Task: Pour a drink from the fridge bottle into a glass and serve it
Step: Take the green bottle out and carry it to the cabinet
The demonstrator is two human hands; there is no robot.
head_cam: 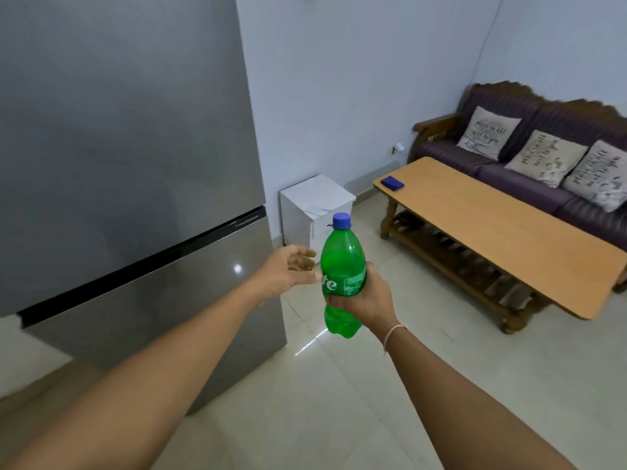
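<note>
A green plastic bottle (342, 259) with a blue cap stands upright in the air in front of me, its cap on. My right hand (366, 300) is wrapped around its lower half, over the label. Just left of the bottle, my left hand (288, 271) is held out with its fingers apart and holds nothing. The grey fridge (129, 157) fills the left side with both doors closed. No glass is in view.
A long wooden coffee table (502, 232) stands to the right with a small blue object (392, 182) at its far end. Behind it is a purple sofa (529, 167) with cushions. A small white cabinet (315, 208) sits by the wall beside the fridge. Tiled floor lies ahead.
</note>
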